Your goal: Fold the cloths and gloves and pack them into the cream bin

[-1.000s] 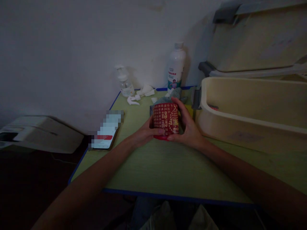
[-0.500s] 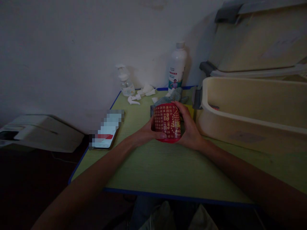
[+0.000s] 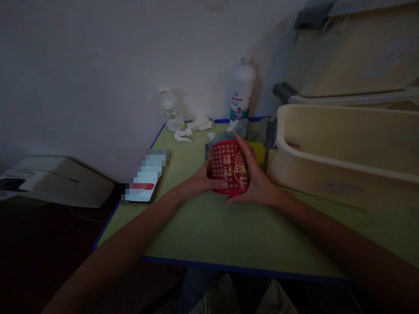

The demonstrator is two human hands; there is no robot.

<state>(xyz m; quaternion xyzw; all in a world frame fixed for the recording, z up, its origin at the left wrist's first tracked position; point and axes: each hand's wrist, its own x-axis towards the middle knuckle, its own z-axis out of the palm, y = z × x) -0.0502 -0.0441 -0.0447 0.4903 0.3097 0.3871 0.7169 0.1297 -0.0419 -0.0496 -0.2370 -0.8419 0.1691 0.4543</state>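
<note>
Between my hands, over the middle of the table, is a rounded red container (image 3: 227, 166) patterned with gold Chinese characters. My left hand (image 3: 203, 179) is closed around its left side, the thumb lying across the lower front. Against the right side presses my right hand (image 3: 258, 181), its fingers up by the top edge and its thumb stretched beneath the bottom rim. Fingers behind the container are hidden. A grey-green patterned cloth (image 3: 240, 131) lies just behind it, next to something flat and yellow (image 3: 257, 151) partly covered by my right hand.
A white bottle (image 3: 242, 89) and a clear pump bottle (image 3: 173, 117) stand by the wall, with a white spray trigger (image 3: 182, 136) nearby. A phone (image 3: 149, 176) lies at the table's left edge. On the right sits a large beige bin (image 3: 327, 179) with its lid raised.
My right hand has shifted its grip: the palm sits closer to the container's right side and the thumb now reaches out below the rim. The container has turned slightly.
</note>
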